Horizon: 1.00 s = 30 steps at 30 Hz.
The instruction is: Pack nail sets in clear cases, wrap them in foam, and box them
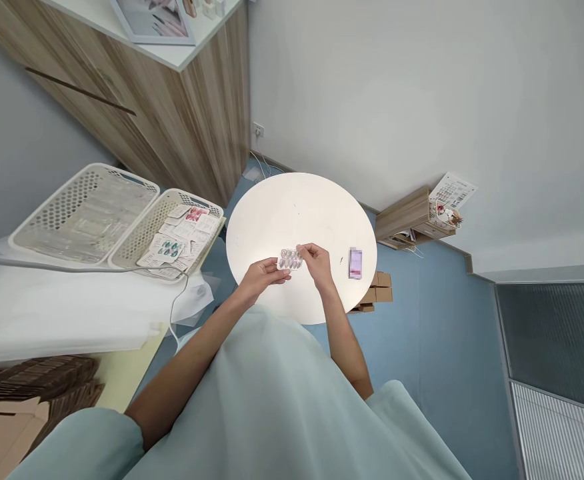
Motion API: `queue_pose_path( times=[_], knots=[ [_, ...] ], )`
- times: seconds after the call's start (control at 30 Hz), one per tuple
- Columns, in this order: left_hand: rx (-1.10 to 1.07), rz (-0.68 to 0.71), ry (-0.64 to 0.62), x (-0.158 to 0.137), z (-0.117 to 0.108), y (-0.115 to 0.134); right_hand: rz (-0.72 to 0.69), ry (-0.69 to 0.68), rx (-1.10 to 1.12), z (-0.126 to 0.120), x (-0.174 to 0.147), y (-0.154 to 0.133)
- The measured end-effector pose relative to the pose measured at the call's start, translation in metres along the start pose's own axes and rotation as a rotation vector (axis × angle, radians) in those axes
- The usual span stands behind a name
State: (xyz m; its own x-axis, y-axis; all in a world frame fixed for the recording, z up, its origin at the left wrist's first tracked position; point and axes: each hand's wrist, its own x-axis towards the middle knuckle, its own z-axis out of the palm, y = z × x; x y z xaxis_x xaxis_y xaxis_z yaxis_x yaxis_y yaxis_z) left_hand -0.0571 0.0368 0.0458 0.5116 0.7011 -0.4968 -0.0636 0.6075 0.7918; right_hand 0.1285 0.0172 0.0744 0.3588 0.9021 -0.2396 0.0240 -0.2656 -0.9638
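Observation:
Above the round white table (257, 220), a small card of press-on nails (290, 259) is held between both hands. It carries two rows of shiny, silvery nails. My left hand (262, 277) grips the card's left edge, with fingers reaching beneath it. At the upper right corner, the thumb and fingers of my right hand (316, 261) pinch the card; whether they hold a single nail there is too small to tell. A phone (355, 263) with a lit, pinkish screen lies on the table to the right.
To the left stand two white perforated baskets: one basket (52, 210) has clear plastic packs, the other basket (137, 230) many nail cards (187, 230). A grey cable (72, 267) crosses in front of them. Cardboard boxes (383, 288) sit below the table's right edge. A wooden cabinet (192, 120) rises behind.

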Motion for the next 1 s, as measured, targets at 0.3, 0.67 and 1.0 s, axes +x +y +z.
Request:
queue_pose_path(
  times=[0.3, 0.67, 1.0],
  knots=[
    [-0.546, -0.100, -0.337, -0.007, -0.011, 0.000, 0.029, -0.121, 0.128, 0.008, -0.004, -0.009],
    [-0.397, 0.010, -0.232, -0.012, -0.017, -0.004, -0.028, -0.011, 0.105, 0.028, -0.011, -0.008],
    [0.038, 0.195, 0.207, -0.011, -0.017, 0.002, -0.055, 0.101, -0.179, 0.044, -0.029, -0.019]
  ],
)
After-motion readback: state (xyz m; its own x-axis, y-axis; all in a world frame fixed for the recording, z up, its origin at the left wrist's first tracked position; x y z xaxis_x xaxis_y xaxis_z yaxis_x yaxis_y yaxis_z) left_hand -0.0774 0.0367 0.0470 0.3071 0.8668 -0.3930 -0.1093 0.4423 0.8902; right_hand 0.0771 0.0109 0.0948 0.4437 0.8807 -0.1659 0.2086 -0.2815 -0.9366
